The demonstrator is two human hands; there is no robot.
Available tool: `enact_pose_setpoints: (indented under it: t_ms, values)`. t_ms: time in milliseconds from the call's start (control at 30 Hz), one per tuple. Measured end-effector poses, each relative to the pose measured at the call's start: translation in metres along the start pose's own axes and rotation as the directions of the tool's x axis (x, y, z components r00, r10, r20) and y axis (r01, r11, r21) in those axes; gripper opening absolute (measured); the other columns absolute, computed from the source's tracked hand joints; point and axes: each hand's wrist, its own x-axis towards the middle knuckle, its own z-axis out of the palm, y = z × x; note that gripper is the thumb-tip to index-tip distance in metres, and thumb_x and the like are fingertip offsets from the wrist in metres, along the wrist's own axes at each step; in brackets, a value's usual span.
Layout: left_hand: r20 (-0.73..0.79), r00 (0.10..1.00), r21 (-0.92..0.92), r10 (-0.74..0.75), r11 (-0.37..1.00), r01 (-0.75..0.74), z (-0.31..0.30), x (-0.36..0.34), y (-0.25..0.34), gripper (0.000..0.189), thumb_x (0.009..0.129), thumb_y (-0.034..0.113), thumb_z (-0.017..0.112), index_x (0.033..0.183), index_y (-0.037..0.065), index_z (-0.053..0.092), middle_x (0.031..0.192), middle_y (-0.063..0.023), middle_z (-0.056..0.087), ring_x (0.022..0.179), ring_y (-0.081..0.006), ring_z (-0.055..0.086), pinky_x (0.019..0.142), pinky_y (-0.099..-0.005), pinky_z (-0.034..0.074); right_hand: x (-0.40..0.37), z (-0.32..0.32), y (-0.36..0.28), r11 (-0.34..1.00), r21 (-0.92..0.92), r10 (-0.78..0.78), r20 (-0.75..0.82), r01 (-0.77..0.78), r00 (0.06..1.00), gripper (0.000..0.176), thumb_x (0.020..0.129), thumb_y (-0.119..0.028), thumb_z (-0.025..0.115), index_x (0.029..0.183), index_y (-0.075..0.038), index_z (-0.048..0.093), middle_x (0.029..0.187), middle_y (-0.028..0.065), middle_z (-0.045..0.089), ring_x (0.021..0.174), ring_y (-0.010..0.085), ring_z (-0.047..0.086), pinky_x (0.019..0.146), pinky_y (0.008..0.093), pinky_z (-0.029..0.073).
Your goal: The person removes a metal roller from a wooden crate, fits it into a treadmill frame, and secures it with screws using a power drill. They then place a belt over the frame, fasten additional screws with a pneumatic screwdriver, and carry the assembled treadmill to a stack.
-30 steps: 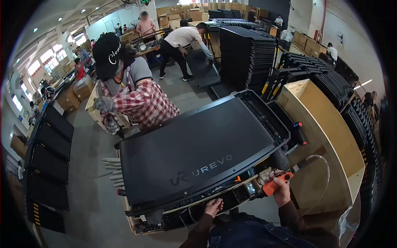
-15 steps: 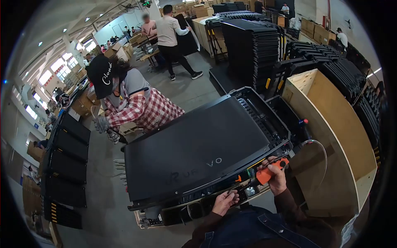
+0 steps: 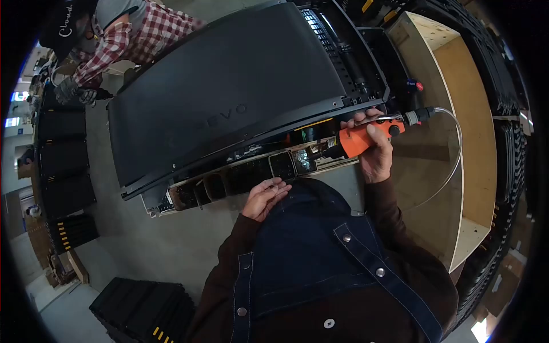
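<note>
Along the near side of a long, black, flat-topped machine deck (image 3: 217, 74), two bare hands were at work, well apart from each other. The right hand (image 3: 376, 153) was wrapped around one orange-bodied power driver with a black nose (image 3: 355, 142), its fingers curled over the top of the casing. The driver lay slanted above the deck's near edge, towards its right end, its nose pointing left at a small compartment of shiny metal screws (image 3: 303, 160); whether the tip touched them could not be told. One clear, thin hose (image 3: 460, 143) ran from its rear and curved down to the right.

The left hand (image 3: 264, 200) was raised near the person's front, its fingertips drawn close together; whether they pinched anything small could not be told. Just beyond it ran one row of dark, open-topped bins (image 3: 214, 186), at least four of them, the exact count being unclear.

Three dim grey letters, E, V and O, could be read on the deck. To the right stood one pale plywood crate (image 3: 472, 114), open-topped. Across the deck, one co-worker in a red-and-white checked shirt (image 3: 154, 27) and a black cap (image 3: 64, 23) had two grey-gloved hands (image 3: 67, 89) close together. At lower left stood one stack of black panels (image 3: 140, 303).
</note>
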Motion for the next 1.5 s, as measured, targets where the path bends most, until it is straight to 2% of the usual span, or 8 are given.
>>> enact_pose_setpoints:
  t_ms: [400, 933, 1033, 1133, 1167, 1233, 1300, 1500]
  values:
    - [0.115, 0.976, 0.055, 0.183, 0.980, -0.190, 0.068, 0.020, 0.017, 0.034, 0.106, 0.024, 0.054, 0.129, -0.002, 0.056, 0.097, -0.0105, 0.066, 0.081, -0.0165, 0.066, 0.071, -0.0280, 0.055, -0.004, -0.015, 0.006, 0.981, 0.176, 0.088, -0.064, -0.075, 0.994, 0.033, 0.090, -0.008, 0.063, 0.121, -0.007, 0.054, 0.111, 0.0136, 0.064, 0.101, 0.0274, 0.065, 0.104, 0.0522, 0.049]
    - [0.145, 0.970, -0.116, 0.195, 0.977, -0.179, 0.107, 0.044, 0.011, 0.031, 0.099, 0.018, 0.067, 0.123, -0.002, 0.064, 0.093, -0.0064, 0.067, 0.078, -0.0113, 0.061, 0.066, -0.0235, 0.049, -0.014, -0.033, -0.008, 0.967, 0.254, 0.054, -0.235, 0.008, 0.970, 0.027, 0.093, -0.011, 0.064, 0.119, -0.011, 0.055, 0.110, 0.0089, 0.065, 0.101, 0.0250, 0.064, 0.107, 0.0516, 0.047]
    - [0.060, 0.905, 0.325, 0.421, 0.849, -0.417, 0.126, 0.040, 0.014, 0.026, 0.099, 0.016, 0.067, 0.117, -0.004, 0.068, 0.087, -0.0069, 0.069, 0.069, -0.0091, 0.059, 0.059, -0.0226, 0.045, -0.016, -0.034, -0.010, 0.973, 0.229, 0.085, -0.414, 0.013, 0.906, 0.026, 0.093, -0.012, 0.066, 0.117, -0.009, 0.055, 0.108, 0.0088, 0.064, 0.099, 0.0243, 0.064, 0.103, 0.0519, 0.050]
    - [0.282, 0.557, 0.668, 0.781, 0.257, -0.699, 0.136, 0.057, 0.012, 0.025, 0.098, 0.015, 0.068, 0.113, -0.005, 0.069, 0.084, -0.0060, 0.069, 0.058, -0.0051, 0.051, 0.052, -0.0206, 0.039, -0.014, -0.040, -0.007, 0.973, 0.229, 0.124, -0.523, -0.001, 0.844, 0.026, 0.092, -0.012, 0.068, 0.114, -0.009, 0.054, 0.107, 0.0085, 0.064, 0.099, 0.0236, 0.064, 0.099, 0.0529, 0.053]
    - [0.284, 0.544, 0.655, 0.790, 0.254, -0.712, 0.134, 0.064, 0.011, 0.025, 0.098, 0.015, 0.068, 0.113, -0.005, 0.069, 0.084, -0.0060, 0.069, 0.058, -0.0051, 0.051, 0.052, -0.0206, 0.039, -0.013, -0.040, -0.008, 0.977, 0.213, 0.116, -0.526, -0.001, 0.843, 0.026, 0.092, -0.012, 0.067, 0.113, -0.009, 0.054, 0.107, 0.0085, 0.063, 0.099, 0.0235, 0.064, 0.100, 0.0532, 0.053]
    - [0.035, 0.916, 0.412, 0.399, 0.829, -0.377, 0.138, 0.070, 0.018, 0.025, 0.099, 0.019, 0.067, 0.113, -0.002, 0.069, 0.089, -0.0078, 0.069, 0.058, -0.0020, 0.047, 0.051, -0.0185, 0.036, -0.005, -0.040, -0.011, 0.984, 0.177, 0.065, -0.513, 0.031, 0.856, 0.026, 0.092, -0.012, 0.067, 0.114, -0.009, 0.053, 0.109, 0.0081, 0.063, 0.100, 0.0236, 0.063, 0.100, 0.0528, 0.052]
    - [0.136, 0.956, 0.086, 0.260, 0.958, -0.273, 0.143, 0.091, 0.026, 0.027, 0.102, 0.021, 0.063, 0.118, -0.001, 0.064, 0.088, -0.0033, 0.065, 0.057, -0.0017, 0.043, 0.050, -0.0182, 0.032, 0.007, -0.037, -0.017, 0.988, 0.060, -0.105, -0.425, 0.144, 0.899, 0.027, 0.092, -0.007, 0.064, 0.117, -0.008, 0.052, 0.109, 0.0114, 0.064, 0.100, 0.0251, 0.064, 0.098, 0.0518, 0.054]
    - [0.349, 0.933, -0.524, 0.088, 0.844, 0.116, 0.188, 0.151, 0.033, 0.035, 0.100, 0.041, 0.061, 0.108, 0.007, 0.059, 0.076, 0.0046, 0.047, 0.054, -0.0031, 0.037, 0.046, -0.0188, 0.027, 0.042, 0.016, -0.044, 0.831, -0.452, -0.364, -0.003, 0.323, 0.932, 0.041, 0.082, 0.002, 0.071, 0.120, -0.001, 0.056, 0.114, 0.0167, 0.067, 0.104, 0.0260, 0.068, 0.095, 0.0412, 0.055]
